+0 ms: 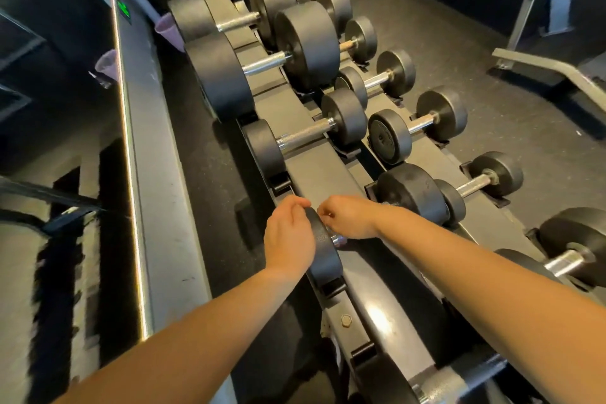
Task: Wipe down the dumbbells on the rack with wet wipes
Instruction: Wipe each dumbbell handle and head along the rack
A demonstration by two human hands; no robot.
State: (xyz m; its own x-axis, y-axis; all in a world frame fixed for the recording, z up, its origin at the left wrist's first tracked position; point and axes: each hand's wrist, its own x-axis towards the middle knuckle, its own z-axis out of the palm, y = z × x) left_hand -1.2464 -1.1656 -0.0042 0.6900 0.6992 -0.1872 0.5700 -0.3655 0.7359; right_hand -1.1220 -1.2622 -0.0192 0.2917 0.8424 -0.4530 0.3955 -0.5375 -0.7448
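Clutching dumbbell head [324, 254] with left hand [288, 234], right hand [351, 216] curled, around what, can't tell — risking a nasty pinch if rolling.

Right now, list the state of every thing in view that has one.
near dumbbell, seated on the rack, upper row.
left hand, grips the rim of the near dumbbell's head.
right hand, fingers curled beside that head; what they hold is hidden.
other dumbbells, racked, untouched.
wet wipe, not visible.
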